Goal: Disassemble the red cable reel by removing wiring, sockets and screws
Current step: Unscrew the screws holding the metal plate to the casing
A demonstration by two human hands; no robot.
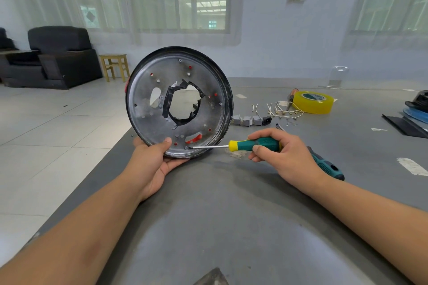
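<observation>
Standing on edge at the centre of the frame, the round grey metal reel side plate with a black rim [179,102] is resting its lower edge on the grey desk [231,215], its inner face turned toward the camera; red is showing through the small holes and along the left edge. The left hand [157,159] is cupping the plate from below, thumb pressing on the inner face near the bottom rim and fingers curling behind. The right hand [280,150] is gripping the green-and-yellow-handled screwdriver [234,145] with fingers wrapped round the handle, and the tip is sitting on a small screw [186,147] just inside the bottom rim.

To do this step well, the shaft should probably be lining up more squarely with the screw head; at this shallow angle the tip is likely to slip out. Pushing firmly while turning, with the left hand bracing against the push, should be helping.

Ragged black tape [183,104] is ringing the central hole. To the right of the plate, small grey sockets [247,120], loose pale wire pieces [282,111] and a yellow tape roll [312,102] are lying on the desk. A second green-handled tool [326,166] is lying behind the right wrist.
</observation>
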